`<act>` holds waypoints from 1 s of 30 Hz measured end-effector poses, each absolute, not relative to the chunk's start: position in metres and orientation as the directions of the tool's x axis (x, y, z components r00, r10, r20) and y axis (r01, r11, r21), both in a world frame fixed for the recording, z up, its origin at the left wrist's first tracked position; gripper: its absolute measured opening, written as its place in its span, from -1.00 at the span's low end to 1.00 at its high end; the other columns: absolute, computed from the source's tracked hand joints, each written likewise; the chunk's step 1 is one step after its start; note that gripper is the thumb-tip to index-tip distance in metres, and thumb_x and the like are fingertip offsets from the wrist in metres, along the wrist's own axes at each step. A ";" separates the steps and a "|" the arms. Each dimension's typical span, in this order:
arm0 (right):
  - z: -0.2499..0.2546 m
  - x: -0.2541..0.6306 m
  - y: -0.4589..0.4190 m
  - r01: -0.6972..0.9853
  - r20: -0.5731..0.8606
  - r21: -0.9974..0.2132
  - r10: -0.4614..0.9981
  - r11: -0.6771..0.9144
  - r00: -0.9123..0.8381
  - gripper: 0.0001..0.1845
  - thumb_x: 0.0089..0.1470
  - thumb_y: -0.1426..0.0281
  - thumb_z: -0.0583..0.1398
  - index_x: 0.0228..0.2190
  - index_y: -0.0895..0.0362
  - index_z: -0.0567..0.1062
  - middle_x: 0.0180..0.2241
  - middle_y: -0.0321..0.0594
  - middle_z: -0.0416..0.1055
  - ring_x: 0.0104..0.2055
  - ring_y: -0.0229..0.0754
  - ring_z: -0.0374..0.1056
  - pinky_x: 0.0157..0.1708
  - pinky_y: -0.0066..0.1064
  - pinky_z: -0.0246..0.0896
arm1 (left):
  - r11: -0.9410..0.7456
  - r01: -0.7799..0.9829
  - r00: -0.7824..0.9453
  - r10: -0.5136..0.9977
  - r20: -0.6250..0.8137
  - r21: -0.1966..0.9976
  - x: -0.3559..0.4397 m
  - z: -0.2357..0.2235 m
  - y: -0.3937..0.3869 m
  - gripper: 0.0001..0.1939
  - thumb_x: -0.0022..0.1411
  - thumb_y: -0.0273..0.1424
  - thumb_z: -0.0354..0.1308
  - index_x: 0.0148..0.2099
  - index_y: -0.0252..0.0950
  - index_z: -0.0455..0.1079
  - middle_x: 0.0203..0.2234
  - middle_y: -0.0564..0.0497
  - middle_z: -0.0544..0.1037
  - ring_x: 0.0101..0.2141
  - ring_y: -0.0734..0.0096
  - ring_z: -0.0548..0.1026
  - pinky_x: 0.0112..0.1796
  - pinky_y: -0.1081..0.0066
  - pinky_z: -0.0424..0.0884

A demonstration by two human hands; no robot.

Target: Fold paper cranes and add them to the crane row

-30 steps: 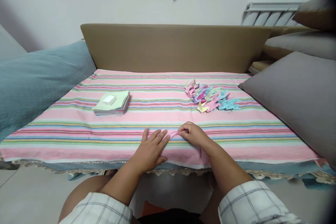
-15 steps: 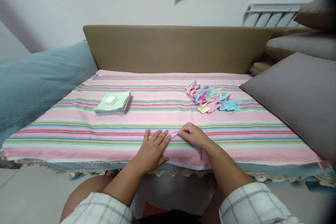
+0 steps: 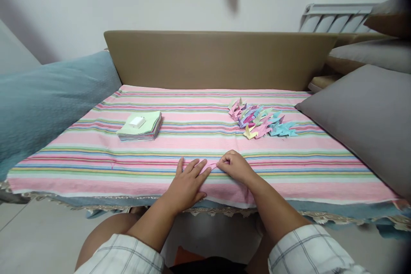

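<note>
Evidently the work in hand is a fold in a narrow piece of pink paper, which lies on the striped cloth near its front edge, between the person's two hands. The left hand is spread flat, fingers apart and palm down, its fingertips covering part of the paper. The right hand is drawn together, thumb and forefinger pinched on the paper's right end. How many layers lie there is too small to tell.

Done well, this step probably calls for even, gentle weight from the left fingers, so that the paper cannot skid on the soft cloth, while the right fingertips line up the point before the crease is pressed hard. A soft base likely gives a blunter crease than a hard one.

No container shows. A stack of square paper sheets, pale green on top, sits loose at the left with a small white block resting on it. Folded paper cranes in pink, purple, blue, green and yellow lie heaped at the right, near a grey cushion.
</note>
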State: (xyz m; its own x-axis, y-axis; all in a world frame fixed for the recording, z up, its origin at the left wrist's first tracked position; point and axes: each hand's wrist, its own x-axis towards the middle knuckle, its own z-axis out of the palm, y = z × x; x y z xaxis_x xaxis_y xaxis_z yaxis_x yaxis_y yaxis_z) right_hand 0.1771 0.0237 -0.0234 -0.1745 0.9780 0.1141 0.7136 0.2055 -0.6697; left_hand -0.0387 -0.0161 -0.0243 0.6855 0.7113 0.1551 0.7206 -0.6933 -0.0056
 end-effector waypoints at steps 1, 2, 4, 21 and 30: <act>-0.024 0.177 0.024 0.715 0.113 -0.668 0.978 0.205 -0.175 -0.83 -0.06 0.32 0.19 -0.56 0.13 0.52 -0.43 -0.20 0.38 -0.29 -0.19 0.29 -0.28 -0.42 0.16 | -0.693 0.721 0.686 0.712 0.154 -0.007 -0.039 -0.024 -0.016 -0.22 0.06 -0.09 0.17 0.27 -0.08 -0.03 0.24 -0.10 0.11 0.19 0.04 0.07 0.14 -0.17 -0.29; -0.024 0.177 0.024 0.717 0.111 -0.667 0.978 0.205 -0.176 -0.84 -0.06 0.33 0.19 -0.55 0.13 0.52 -0.43 -0.20 0.38 -0.29 -0.19 0.29 -0.28 -0.43 0.16 | -0.693 0.721 0.686 0.712 0.153 -0.010 -0.039 -0.024 -0.016 -0.22 0.06 -0.09 0.18 0.27 -0.08 -0.03 0.24 -0.09 0.11 0.18 0.04 0.07 0.14 -0.18 -0.28; -0.024 0.178 0.024 0.716 0.105 -0.668 0.978 0.203 -0.179 -0.83 -0.06 0.31 0.19 -0.55 0.13 0.51 -0.43 -0.21 0.37 -0.30 -0.20 0.29 -0.29 -0.43 0.15 | -0.691 0.723 0.685 0.713 0.150 -0.018 -0.038 -0.024 -0.016 -0.22 0.05 -0.09 0.18 0.27 -0.08 -0.03 0.23 -0.09 0.11 0.19 0.04 0.07 0.13 -0.18 -0.27; -0.026 0.156 0.021 0.836 0.057 -0.548 0.998 0.039 -0.009 -0.71 0.04 0.17 0.11 -0.54 0.08 0.47 -0.26 -0.25 0.32 -0.17 -0.15 0.19 -0.16 -0.27 -0.06 | -0.680 0.733 0.679 0.727 0.101 -0.025 -0.039 -0.025 -0.017 -0.20 0.09 -0.10 0.14 0.30 -0.11 -0.11 0.27 -0.05 -0.01 0.22 0.06 -0.02 0.15 -0.13 -0.25; -0.030 0.152 0.018 0.855 0.098 -0.517 0.995 0.045 0.007 -0.74 0.06 0.21 0.10 -0.52 0.09 0.44 -0.25 -0.23 0.31 -0.15 -0.12 0.16 -0.13 -0.23 -0.08 | -0.676 0.737 0.674 0.734 0.086 -0.005 -0.040 -0.027 -0.017 -0.20 0.08 -0.14 0.16 0.29 -0.09 -0.11 0.29 -0.08 -0.05 0.23 0.06 -0.04 0.13 -0.19 -0.30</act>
